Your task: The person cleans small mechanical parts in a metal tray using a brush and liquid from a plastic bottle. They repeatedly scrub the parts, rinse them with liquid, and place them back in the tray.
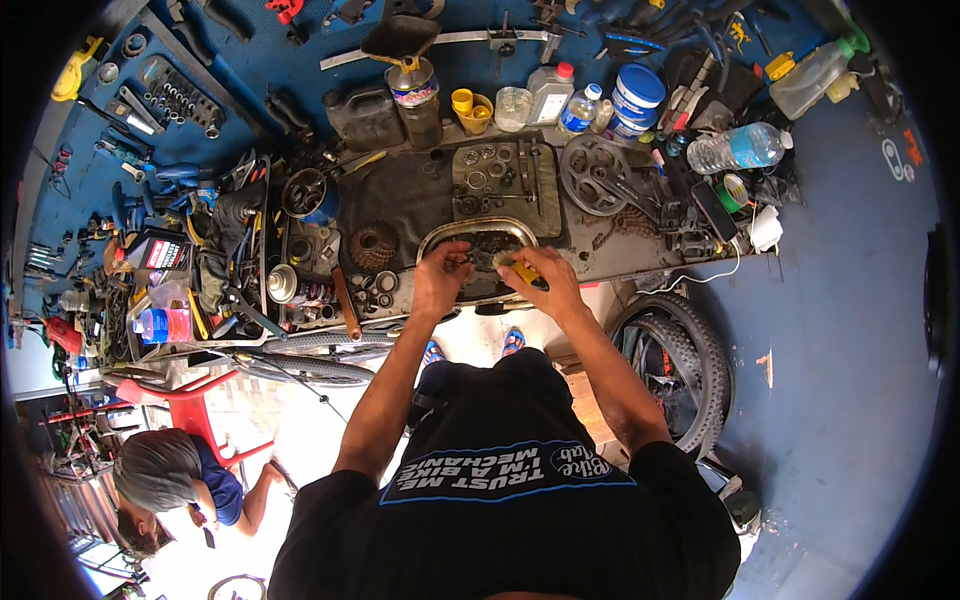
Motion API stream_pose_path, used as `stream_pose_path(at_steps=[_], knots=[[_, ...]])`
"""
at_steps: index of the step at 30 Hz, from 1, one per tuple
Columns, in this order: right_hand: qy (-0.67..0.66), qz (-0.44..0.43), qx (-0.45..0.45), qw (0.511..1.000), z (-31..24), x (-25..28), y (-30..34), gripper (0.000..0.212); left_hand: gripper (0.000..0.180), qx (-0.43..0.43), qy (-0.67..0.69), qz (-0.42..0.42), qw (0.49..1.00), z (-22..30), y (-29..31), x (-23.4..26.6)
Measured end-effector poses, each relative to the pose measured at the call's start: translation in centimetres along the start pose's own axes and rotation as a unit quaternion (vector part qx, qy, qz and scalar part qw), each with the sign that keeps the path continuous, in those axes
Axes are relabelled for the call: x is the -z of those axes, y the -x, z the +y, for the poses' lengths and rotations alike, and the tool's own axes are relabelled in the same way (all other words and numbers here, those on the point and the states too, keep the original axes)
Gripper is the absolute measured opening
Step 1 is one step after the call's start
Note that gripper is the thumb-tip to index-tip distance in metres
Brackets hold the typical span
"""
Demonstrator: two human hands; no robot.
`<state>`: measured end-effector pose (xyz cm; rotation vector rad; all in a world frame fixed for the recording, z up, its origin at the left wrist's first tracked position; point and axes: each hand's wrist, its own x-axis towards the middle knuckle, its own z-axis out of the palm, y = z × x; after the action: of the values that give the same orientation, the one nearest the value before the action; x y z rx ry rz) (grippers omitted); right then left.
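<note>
Both my hands are over a shiny-rimmed metal tray [520, 222] at the bench's front edge, with dark, wet-looking contents in it. My right hand [550, 283] grips a yellow-handled brush [527, 273], whose pale bristles point left toward my other hand. My left hand [441, 280] is at the tray's left side, its fingers curled together around something small and dark that I cannot make out. Left of the tray stands a rusty-brown sprocket cassette [374, 246]. Behind it, a greenish cloth [480, 210] carries several rings, small parts and long tools.
A chainring crankset [592, 176] and a phone [714, 212] lie to the right. Bottles and cans [417, 95] line the back. A wooden-handled tool [346, 300] overhangs the front edge. Bicycle tyres [690, 370] stand below right; a person [175, 475] crouches on the lower left.
</note>
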<state>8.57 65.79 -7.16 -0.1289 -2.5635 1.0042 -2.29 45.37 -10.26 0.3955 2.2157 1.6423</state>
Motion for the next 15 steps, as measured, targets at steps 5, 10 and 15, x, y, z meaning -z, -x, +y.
stream_pose_path(at_steps=[5,10,15], knots=[[-0.193,-0.041,-0.221,0.955,-0.2,-1.0,-0.9,0.033,0.032,-0.033,-0.068,-0.010,0.997,-1.3,-0.4,0.0],[-0.169,-0.029,-0.204,0.964,-2.7,-1.0,-0.9,0.034,0.032,-0.046,-0.147,0.005,0.988,1.6,-0.1,-0.2],[-0.202,-0.041,-0.208,0.956,-3.1,-0.7,-1.2,0.036,0.029,-0.037,-0.108,0.007,0.993,0.3,-0.3,0.1]])
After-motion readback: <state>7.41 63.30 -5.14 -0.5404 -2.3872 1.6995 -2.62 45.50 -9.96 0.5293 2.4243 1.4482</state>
